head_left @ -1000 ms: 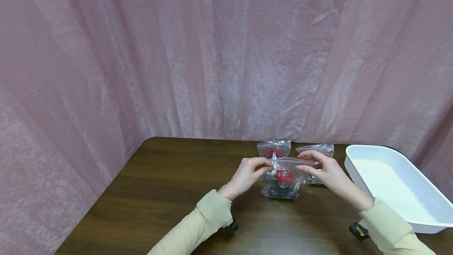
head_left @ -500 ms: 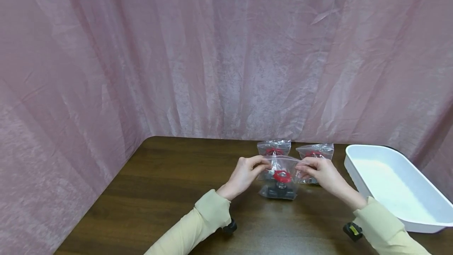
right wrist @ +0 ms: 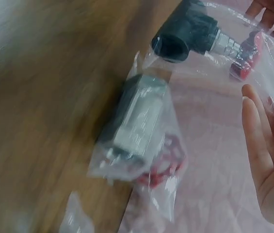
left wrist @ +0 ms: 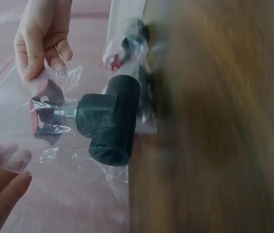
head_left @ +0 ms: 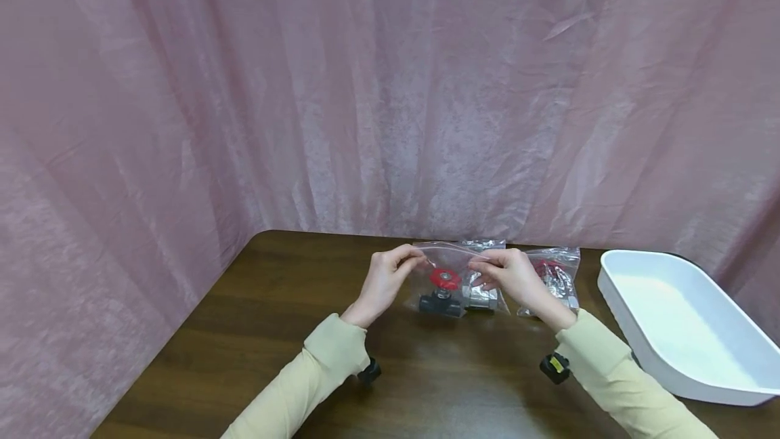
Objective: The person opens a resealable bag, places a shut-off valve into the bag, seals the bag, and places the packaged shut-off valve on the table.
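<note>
A clear zip bag (head_left: 420,290) hangs between my two hands, with a valve (left wrist: 110,121) inside it. The valve has a black tee-shaped body and a red handwheel (head_left: 445,279). My left hand (head_left: 382,283) pinches the bag's upper left corner between thumb and fingers. At the other end of the zip edge, my right hand (head_left: 514,278) pinches the upper right side. In the right wrist view the valve's open black end faces the camera, and my right hand (right wrist: 270,160) partly covers the bag's film.
Behind the held bag stands another bagged valve (right wrist: 141,116) with a silver body and red handwheel. A further bagged valve (head_left: 556,280) lies to its right. A white tray (head_left: 688,317) sits at the table's right side. Pink curtain (head_left: 390,100) hangs behind the table.
Both hands have carried the bagged valve left and slightly upward. The bagged valve at the right has come out from behind my right hand.
</note>
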Demonstrator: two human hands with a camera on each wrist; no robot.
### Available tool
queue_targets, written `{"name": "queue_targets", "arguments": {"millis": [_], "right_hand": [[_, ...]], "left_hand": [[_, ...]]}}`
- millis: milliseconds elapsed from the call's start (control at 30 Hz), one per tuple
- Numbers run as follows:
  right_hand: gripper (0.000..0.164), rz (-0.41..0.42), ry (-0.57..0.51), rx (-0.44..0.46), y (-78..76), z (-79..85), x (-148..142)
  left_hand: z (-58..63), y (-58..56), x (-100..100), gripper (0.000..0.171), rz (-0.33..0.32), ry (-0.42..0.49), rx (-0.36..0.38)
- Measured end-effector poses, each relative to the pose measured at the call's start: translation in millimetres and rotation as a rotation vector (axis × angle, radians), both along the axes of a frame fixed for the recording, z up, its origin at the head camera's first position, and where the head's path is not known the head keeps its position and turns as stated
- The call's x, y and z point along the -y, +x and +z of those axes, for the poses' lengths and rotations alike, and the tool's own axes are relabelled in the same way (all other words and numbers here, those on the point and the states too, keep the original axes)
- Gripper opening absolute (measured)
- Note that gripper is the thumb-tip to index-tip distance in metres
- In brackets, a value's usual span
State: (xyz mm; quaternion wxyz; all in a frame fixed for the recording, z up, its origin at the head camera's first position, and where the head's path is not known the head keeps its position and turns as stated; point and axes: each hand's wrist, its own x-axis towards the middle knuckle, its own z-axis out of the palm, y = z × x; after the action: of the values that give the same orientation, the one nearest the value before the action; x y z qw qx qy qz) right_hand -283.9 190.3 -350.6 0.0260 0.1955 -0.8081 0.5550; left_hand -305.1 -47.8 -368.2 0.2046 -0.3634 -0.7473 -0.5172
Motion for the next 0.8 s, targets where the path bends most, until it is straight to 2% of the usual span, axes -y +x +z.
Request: {"name": "queue_targets", "arguments": {"millis": [133, 267, 567, 700, 800], "right_hand": [[0.018, 0.014, -0.01, 0.014, -11.3, -1.1, 16], [0.018, 0.062, -0.039, 0.035, -20.6, -4.0, 29], [0.018, 0.116, -0.083, 0.052, -30.0, -13.0, 41], [0.018, 0.111, -0.082, 0.06, -33.1, -15.8, 42], [0.019, 0.096, -0.066, 0.068, -34.6, -15.7, 45]], "left_hand": [[-0.4, -4.8, 14, 0.009, 0.043, 0.009, 0.012], [-2.7, -9.5, 26, 0.009, 0.072, 0.03, 0.026], [-8.4, -13.6, 36, 0.009, 0.116, 0.025, 0.087], [-8.5, -12.9, 37, 0.008, 0.102, 0.041, 0.111], [-0.7, -4.8, 36, 0.008, 0.096, 0.052, 0.132]]}}
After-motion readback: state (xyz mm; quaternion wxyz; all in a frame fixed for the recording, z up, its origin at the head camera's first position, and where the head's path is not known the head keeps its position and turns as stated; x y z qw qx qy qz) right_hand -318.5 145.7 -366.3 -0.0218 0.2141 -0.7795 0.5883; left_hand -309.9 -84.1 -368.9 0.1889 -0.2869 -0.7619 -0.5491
